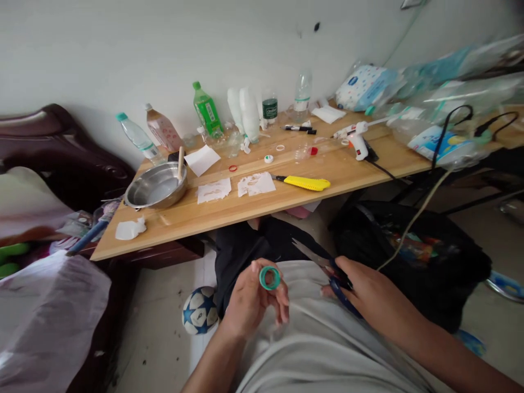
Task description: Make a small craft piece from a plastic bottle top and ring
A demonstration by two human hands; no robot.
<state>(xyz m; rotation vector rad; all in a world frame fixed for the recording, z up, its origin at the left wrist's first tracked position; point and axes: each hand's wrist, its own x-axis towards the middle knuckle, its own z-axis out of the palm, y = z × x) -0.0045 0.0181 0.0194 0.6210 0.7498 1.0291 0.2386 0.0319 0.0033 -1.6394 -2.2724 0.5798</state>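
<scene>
My left hand (249, 300) is closed on a green plastic ring (269, 278), held between thumb and fingers above my lap with its round opening facing up. Whether clear plastic hangs below the ring I cannot make out. To the right, my right hand (358, 281) grips a pair of scissors (311, 252) by the dark blue handles. The blades point up and left, slightly parted, and are apart from the ring. Beyond both hands, on the table, lies a yellow utility knife (307, 182) beside two torn pieces of white paper (256, 184).
On the wooden table (221, 218) stand a metal bowl (158, 185), a green bottle (206, 109), other bottles and a white glue gun (355, 136). A black bag (409, 278) sits on the floor at right, a ball (200, 310) at left. A cable (413, 218) hangs at right.
</scene>
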